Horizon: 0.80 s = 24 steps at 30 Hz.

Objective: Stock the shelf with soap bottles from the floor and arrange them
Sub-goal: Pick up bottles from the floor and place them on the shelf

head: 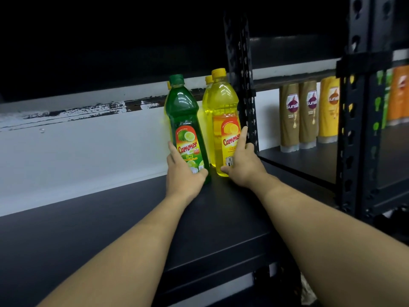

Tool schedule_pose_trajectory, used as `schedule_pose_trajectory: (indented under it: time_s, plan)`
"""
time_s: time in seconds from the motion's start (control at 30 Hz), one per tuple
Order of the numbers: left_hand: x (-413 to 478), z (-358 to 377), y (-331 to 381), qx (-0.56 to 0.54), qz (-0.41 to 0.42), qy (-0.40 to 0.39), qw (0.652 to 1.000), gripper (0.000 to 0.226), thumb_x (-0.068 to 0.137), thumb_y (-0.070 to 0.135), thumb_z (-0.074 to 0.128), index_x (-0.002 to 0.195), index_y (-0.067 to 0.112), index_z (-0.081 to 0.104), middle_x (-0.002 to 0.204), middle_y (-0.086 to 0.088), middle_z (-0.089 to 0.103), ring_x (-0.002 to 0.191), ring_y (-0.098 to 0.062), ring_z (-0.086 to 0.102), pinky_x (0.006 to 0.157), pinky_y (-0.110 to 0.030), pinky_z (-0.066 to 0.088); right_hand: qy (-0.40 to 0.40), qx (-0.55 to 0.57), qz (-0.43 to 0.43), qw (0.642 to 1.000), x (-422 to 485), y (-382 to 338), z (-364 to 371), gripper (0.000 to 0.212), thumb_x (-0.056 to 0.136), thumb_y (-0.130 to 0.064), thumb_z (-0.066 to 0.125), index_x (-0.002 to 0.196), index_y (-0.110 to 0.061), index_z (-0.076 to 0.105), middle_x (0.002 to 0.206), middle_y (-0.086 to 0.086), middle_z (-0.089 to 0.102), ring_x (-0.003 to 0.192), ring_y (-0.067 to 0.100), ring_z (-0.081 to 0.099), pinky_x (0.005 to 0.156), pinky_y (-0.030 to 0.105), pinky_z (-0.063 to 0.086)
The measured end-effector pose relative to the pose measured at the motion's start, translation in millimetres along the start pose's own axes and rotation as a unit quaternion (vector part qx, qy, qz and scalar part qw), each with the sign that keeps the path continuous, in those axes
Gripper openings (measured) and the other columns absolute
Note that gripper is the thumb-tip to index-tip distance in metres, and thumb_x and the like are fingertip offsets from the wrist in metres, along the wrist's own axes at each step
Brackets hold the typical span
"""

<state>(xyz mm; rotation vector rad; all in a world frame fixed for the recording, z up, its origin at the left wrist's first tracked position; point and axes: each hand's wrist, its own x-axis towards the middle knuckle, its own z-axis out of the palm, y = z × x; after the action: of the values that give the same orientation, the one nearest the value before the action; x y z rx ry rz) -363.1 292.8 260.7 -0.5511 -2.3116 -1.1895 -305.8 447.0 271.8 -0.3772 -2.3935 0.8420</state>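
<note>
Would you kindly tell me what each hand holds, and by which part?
Left hand grips the green bottle by its lower body; right hand holds the front yellow bottle near its base.

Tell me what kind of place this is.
Likely a shop or stockroom: black slotted metal shelving, a green soap bottle and yellow soap bottle in the left hand and right hand, shampoo bottles lined up alongside.

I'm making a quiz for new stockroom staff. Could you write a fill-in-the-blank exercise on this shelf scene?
1. The left hand grips the lime soap bottle, whose cap is ____.
2. The right hand holds the lemon soap bottle, whose liquid is ____.
3. The brown shampoo bottles stand to the ____ of the soap bottles.
Missing words: green; yellow; right.
</note>
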Motion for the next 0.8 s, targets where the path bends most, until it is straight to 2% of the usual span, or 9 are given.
schedule_pose_trajectory:
  time_s: [0.23, 0.5, 0.67, 0.8]
  plan:
    - [-0.6, -0.9, -2.4, 0.0, 0.015, -0.002, 1.0, 0.118, 0.078, 0.022, 0.083, 0.159, 0.017, -0.003, 0.148, -0.01, 0.032, 0.131, -0.024, 0.043, 0.09, -0.027, 0.037, 0.002, 0.022, 0.021, 1.0, -0.2, -1.6, -0.8, 0.12, 0.088, -0.022, 0.075, 0.154, -0.02, -0.026, 0.153, 0.017, 0.024, 0.135, 0.034, 0.041, 0.105, 0.044, 0.041]
    - [4.5, 3.0, -4.3, 0.02, 0.021, 0.003, 1.0, 0.122, 0.074, 0.028, 0.085, 0.158, 0.018, -0.003, 0.146, -0.011, 0.031, 0.129, -0.027, 0.044, 0.096, -0.039, 0.045, 0.019, 0.0, 0.045, 0.999, 0.5, -1.8, 3.7, 0.114, 0.09, -0.026, 0.073, 0.156, -0.011, -0.019, 0.157, 0.016, 0.016, 0.142, 0.033, 0.03, 0.108, 0.042, 0.039]
    - [5.9, 3.5, -5.5, 0.017, 0.019, 0.002, 1.0, 0.121, 0.074, 0.027, 0.085, 0.158, 0.018, -0.001, 0.145, -0.012, 0.032, 0.129, -0.028, 0.044, 0.099, -0.043, 0.045, 0.027, -0.009, 0.049, 0.998, 4.2, -0.6, 9.2, 0.108, 0.093, -0.021, 0.068, 0.155, -0.011, -0.02, 0.157, 0.018, 0.014, 0.14, 0.035, 0.032, 0.105, 0.041, 0.04]
    - [6.0, 2.4, -6.5, 0.03, 0.015, -0.003, 0.999, 0.124, 0.074, 0.028, 0.086, 0.158, 0.018, -0.005, 0.146, -0.013, 0.031, 0.13, -0.032, 0.043, 0.103, -0.052, 0.045, 0.009, -0.014, 0.046, 0.999, 6.6, 0.0, 10.8, 0.107, 0.095, -0.023, 0.065, 0.154, -0.013, -0.023, 0.16, 0.019, 0.012, 0.142, 0.036, 0.032, 0.109, 0.044, 0.038]
